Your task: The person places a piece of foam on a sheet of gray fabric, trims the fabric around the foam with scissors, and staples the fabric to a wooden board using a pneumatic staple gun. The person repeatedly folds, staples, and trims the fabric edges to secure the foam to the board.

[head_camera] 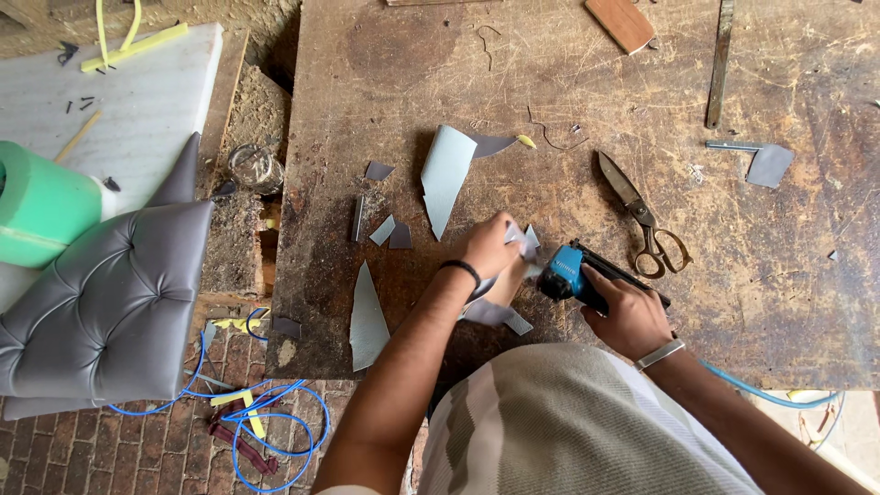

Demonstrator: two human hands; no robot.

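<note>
One small grey-wrapped block (pixel 500 293) sits near the front edge of the wooden table (pixel 779 275). The left hand (pixel 490 243) closes over it, pinching its grey fabric. The right hand (pixel 628 316) is wrapped tight around one blue staple gun (pixel 573 275), nose touching the block. About seven grey scraps (pixel 446 174) lie around; one pair of scissors (pixel 642 215) lies just right.

The left hand (pixel 489 246) hides most of the wrapped grey piece (pixel 500 291).
</note>
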